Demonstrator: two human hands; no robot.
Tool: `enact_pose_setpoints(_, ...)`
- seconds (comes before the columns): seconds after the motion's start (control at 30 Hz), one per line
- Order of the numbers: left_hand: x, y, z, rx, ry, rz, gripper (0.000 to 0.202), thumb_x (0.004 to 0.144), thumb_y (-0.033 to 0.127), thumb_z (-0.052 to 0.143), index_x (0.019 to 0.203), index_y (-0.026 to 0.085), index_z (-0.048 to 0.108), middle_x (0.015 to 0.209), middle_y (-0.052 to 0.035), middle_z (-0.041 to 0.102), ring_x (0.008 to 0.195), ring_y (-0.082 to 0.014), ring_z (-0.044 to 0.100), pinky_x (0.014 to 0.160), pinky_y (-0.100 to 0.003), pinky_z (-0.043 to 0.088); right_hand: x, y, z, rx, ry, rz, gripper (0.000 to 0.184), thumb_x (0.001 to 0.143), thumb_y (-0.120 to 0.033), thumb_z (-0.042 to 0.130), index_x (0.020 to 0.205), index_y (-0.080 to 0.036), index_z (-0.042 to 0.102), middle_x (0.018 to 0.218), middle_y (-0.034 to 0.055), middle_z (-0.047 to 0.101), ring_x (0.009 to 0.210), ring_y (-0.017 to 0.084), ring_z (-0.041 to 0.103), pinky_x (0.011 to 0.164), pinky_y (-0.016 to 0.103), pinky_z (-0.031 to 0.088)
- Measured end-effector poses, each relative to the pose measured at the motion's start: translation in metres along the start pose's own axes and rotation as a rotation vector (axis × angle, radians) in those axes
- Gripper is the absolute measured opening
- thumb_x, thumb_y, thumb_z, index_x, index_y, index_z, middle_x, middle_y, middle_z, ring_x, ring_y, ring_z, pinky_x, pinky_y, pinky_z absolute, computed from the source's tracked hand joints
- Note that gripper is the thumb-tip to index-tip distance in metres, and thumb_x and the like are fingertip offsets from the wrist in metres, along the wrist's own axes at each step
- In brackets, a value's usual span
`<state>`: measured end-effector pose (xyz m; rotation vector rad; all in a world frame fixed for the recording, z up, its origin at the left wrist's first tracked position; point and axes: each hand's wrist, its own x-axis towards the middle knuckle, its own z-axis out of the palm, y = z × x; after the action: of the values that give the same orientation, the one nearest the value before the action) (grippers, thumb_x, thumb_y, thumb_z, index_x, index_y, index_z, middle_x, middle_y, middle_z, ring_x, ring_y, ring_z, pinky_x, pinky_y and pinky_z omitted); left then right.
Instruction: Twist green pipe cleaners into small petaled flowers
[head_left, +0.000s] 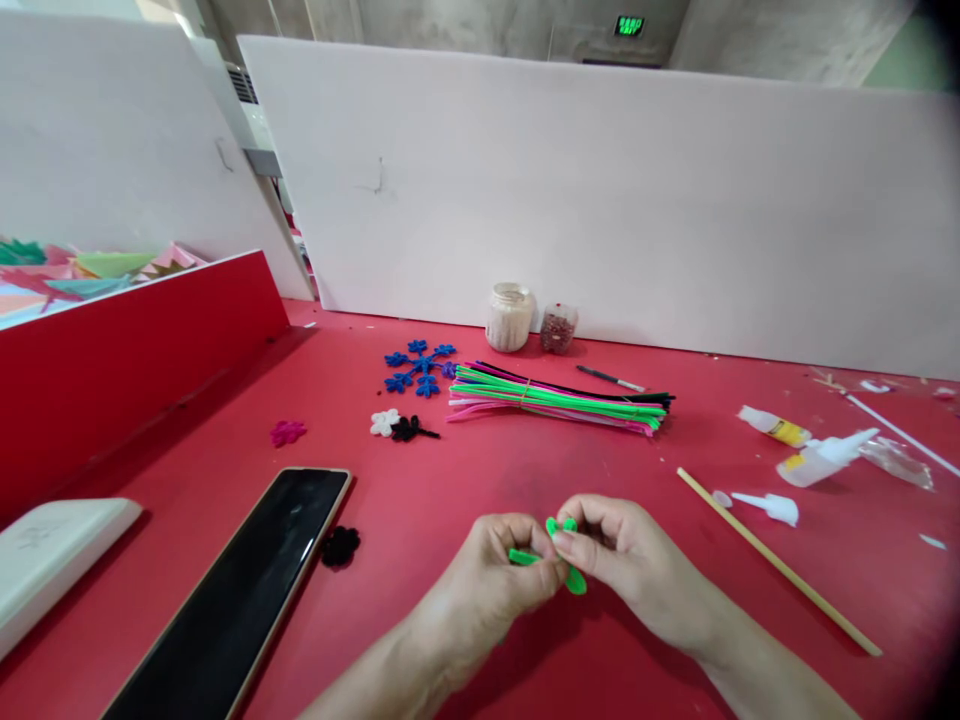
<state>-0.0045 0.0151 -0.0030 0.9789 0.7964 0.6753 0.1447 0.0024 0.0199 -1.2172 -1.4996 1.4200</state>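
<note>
My left hand [499,572] and my right hand [615,550] meet low in the middle of the red table [525,470]. Both pinch a bright green pipe cleaner [564,560], bent into small loops between the fingertips. Part of it is hidden by my fingers. A bundle of pipe cleaners [559,400] in green, pink, black and white lies farther back. Finished small flowers lie to the left: a blue cluster [418,367], a white one [385,422], a black one [409,429], a pink one [287,432] and another black one [340,545].
A phone [240,590] lies face up at the left, beside a white box [52,560]. A thin wooden stick [776,562] lies at the right, near glue bottles [821,458] and a loose nozzle [772,506]. Two small jars [510,317] stand by the white back board. A red divider [135,350] runs along the left.
</note>
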Motion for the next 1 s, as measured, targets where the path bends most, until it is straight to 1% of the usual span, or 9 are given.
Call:
enact_pose_setpoints(0.1, 0.001, -0.001, 0.002, -0.07, -0.014, -0.023, 0.024, 0.065, 0.031, 0.066, 0.058, 0.012, 0.053, 0.044, 0.0069, 0.035, 0.044, -0.0045, 0.022, 0.045, -0.023, 0.013, 0.003, -0.001, 0.0, 0.01, 0.007, 0.032, 0.017, 0.077, -0.027, 0.055, 0.068, -0.013, 0.054, 0.06, -0.003, 0.045, 0.055, 0.009, 0.039, 0.052, 0.021, 0.033)
enact_pose_setpoints(0.2, 0.003, -0.004, 0.004, -0.232, -0.042, 0.005, 0.021, 0.065, 0.027, 0.066, 0.058, 0.012, 0.052, 0.043, 0.0078, 0.035, 0.041, -0.0032, 0.019, 0.043, -0.022, 0.012, 0.006, 0.001, -0.002, 0.033, 0.03, 0.041, 0.017, 0.076, -0.029, 0.057, 0.069, -0.013, 0.055, 0.06, -0.0029, 0.047, 0.056, 0.009, 0.04, 0.052, 0.021, 0.033)
enact_pose_setpoints(0.33, 0.006, -0.007, 0.004, -0.34, -0.02, 0.049, 0.016, 0.069, 0.021, 0.063, 0.059, 0.012, 0.054, 0.043, 0.0074, 0.037, 0.04, -0.0027, 0.021, 0.042, -0.021, 0.012, 0.006, 0.005, -0.007, 0.105, 0.138, 0.036, 0.019, 0.082, -0.033, 0.048, 0.085, -0.015, 0.055, 0.069, -0.0014, 0.05, 0.061, 0.01, 0.044, 0.058, 0.022, 0.036)
enact_pose_setpoints(0.4, 0.008, -0.007, 0.003, -0.358, 0.012, 0.058, 0.015, 0.07, 0.019, 0.062, 0.06, 0.012, 0.055, 0.043, 0.0069, 0.04, 0.039, -0.0025, 0.023, 0.042, -0.02, 0.014, 0.004, 0.007, -0.009, 0.087, 0.163, 0.03, 0.021, 0.084, -0.034, 0.044, 0.082, -0.015, 0.055, 0.068, -0.0017, 0.049, 0.06, 0.01, 0.043, 0.057, 0.022, 0.036)
enact_pose_setpoints(0.5, 0.009, -0.005, 0.002, -0.387, 0.076, 0.059, 0.014, 0.068, 0.018, 0.064, 0.059, 0.012, 0.056, 0.047, 0.0057, 0.044, 0.041, -0.0024, 0.029, 0.042, -0.018, 0.018, 0.001, 0.01, -0.007, 0.0, 0.103, -0.012, 0.022, 0.083, -0.033, 0.046, 0.07, -0.015, 0.051, 0.06, -0.004, 0.043, 0.056, 0.009, 0.039, 0.054, 0.021, 0.033)
enact_pose_setpoints(0.6, 0.008, -0.004, 0.002, -0.395, 0.122, 0.049, 0.013, 0.067, 0.017, 0.066, 0.06, 0.012, 0.056, 0.05, 0.0051, 0.045, 0.043, -0.0027, 0.033, 0.043, -0.018, 0.021, -0.001, 0.01, -0.003, -0.132, 0.085, -0.054, 0.018, 0.081, -0.028, 0.049, 0.069, -0.015, 0.051, 0.059, -0.0047, 0.041, 0.055, 0.009, 0.037, 0.052, 0.021, 0.033)
enact_pose_setpoints(0.73, 0.005, -0.002, 0.002, -0.371, 0.109, 0.04, 0.01, 0.068, 0.017, 0.064, 0.062, 0.012, 0.058, 0.052, 0.0038, 0.046, 0.043, -0.0035, 0.037, 0.042, -0.018, 0.022, 0.0, 0.008, -0.001, -0.282, 0.118, -0.092, 0.016, 0.081, -0.022, 0.046, 0.068, -0.015, 0.052, 0.058, -0.0041, 0.043, 0.055, 0.01, 0.039, 0.052, 0.021, 0.034)
enact_pose_setpoints(0.87, 0.006, 0.001, 0.001, -0.352, 0.118, 0.017, 0.013, 0.071, 0.022, 0.062, 0.063, 0.012, 0.059, 0.051, 0.0038, 0.045, 0.042, -0.0036, 0.037, 0.043, -0.017, 0.025, 0.0, 0.006, -0.001, -0.364, 0.132, -0.12, 0.015, 0.08, -0.019, 0.045, 0.068, -0.016, 0.052, 0.058, -0.0039, 0.043, 0.054, 0.01, 0.04, 0.052, 0.021, 0.035)
enact_pose_setpoints(1.0, 0.007, 0.001, 0.002, -0.242, 0.15, 0.025, 0.013, 0.068, 0.022, 0.064, 0.062, 0.012, 0.059, 0.05, 0.0033, 0.047, 0.041, -0.004, 0.038, 0.041, -0.017, 0.025, -0.001, 0.006, -0.001, -0.401, 0.135, -0.13, 0.015, 0.08, -0.019, 0.045, 0.067, -0.016, 0.052, 0.058, -0.0035, 0.045, 0.054, 0.01, 0.041, 0.052, 0.02, 0.035)
